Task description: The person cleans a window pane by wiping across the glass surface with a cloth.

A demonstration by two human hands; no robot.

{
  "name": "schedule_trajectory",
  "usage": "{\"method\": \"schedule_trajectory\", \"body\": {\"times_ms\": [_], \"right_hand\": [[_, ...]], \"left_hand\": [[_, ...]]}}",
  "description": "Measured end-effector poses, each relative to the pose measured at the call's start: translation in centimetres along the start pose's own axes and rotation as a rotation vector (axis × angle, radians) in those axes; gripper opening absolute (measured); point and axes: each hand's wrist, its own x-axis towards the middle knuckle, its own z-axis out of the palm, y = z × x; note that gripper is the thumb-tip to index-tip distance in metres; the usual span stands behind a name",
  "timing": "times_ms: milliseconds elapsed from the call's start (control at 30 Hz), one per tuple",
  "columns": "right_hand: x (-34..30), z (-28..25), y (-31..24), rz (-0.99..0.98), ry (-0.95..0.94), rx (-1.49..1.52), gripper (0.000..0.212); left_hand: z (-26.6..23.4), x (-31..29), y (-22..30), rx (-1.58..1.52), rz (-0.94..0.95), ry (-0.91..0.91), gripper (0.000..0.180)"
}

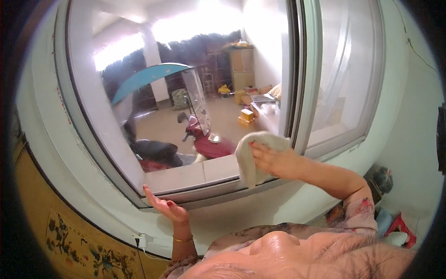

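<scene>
A pale cloth (253, 156) lies spread under my right hand (276, 160), pressed against the lower right of the window glass (223, 107). Its lower edge hangs over the bottom rail of the window frame (218, 189). My right fingers are laid out over the cloth and keep hold of it. My left hand (168, 207) is at the lower left corner of the frame, palm turned up and fingers stretched out, with nothing in it. A thin bangle circles the left wrist.
Beyond the glass stand a red scooter (211, 144) with a blue canopy (151, 79), a cabinet (242, 69) and several boxes. A second window panel (346, 79) is on the right. Below left, a plug sits in a wall socket (144, 239). Bags (383, 179) lie at the lower right.
</scene>
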Motion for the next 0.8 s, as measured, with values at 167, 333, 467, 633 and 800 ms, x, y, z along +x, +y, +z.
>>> {"method": "schedule_trajectory", "body": {"times_ms": [167, 333, 467, 633, 800], "right_hand": [[7.2, -8.0, 7.3, 0.213, 0.31, -0.246, 0.056], [17.8, -19.6, 15.4, 0.642, 0.432, -0.141, 0.051], [23.5, -25.2, 19.0, 0.464, 1.046, -0.373, 0.023], [24.6, -23.1, 17.9, 0.419, 1.034, -0.422, 0.025], [21.3, -17.7, 10.1, 0.476, 0.53, -0.192, 0.032]], "left_hand": [[0.5, 0.2, 0.0, 0.001, -0.016, -0.01, 0.069], [0.2, -0.4, -0.5, -0.02, -0.034, 0.039, 0.069], [0.7, -0.5, -0.5, -0.03, -0.005, 0.029, 0.068], [0.3, -0.7, -0.2, -0.006, -0.044, 0.046, 0.069], [1.3, -0.3, 0.0, -0.028, -0.054, 0.044, 0.068]]}}
